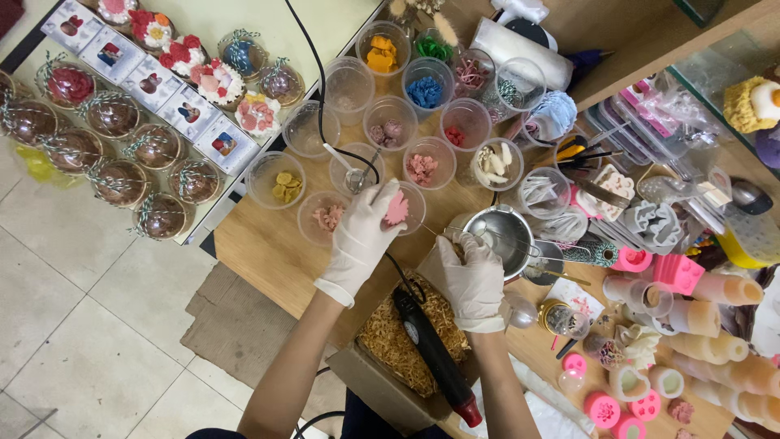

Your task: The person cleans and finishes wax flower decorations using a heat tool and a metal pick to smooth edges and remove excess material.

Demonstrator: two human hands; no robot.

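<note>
Closest to the person, at the near edge of the wooden bench [268,252], sits a cardboard box of straw-like shred [390,337] with a black and red heat tool [435,358] lying across it, its black cord running off toward the far side.

Just beyond, both gloved hands work over the bench. The left hand [361,236] reaches forward with the wrist bent, thumb and fingertips pinched together on a small pink flower piece [396,210], held above one of the clear cups. The right hand [471,276] rests beside the steel pot [504,236], fingers curled together; it seems to steady a thin wire or skewer, though I cannot tell for sure.

By my judgement the work is partway: finished round decorated pieces in clear wrap [122,175] stand in rows at the far left corner, while the cups of coloured pieces [422,89] at the far side remain well stocked, and pink moulds [650,272] crowd the right edge.
</note>
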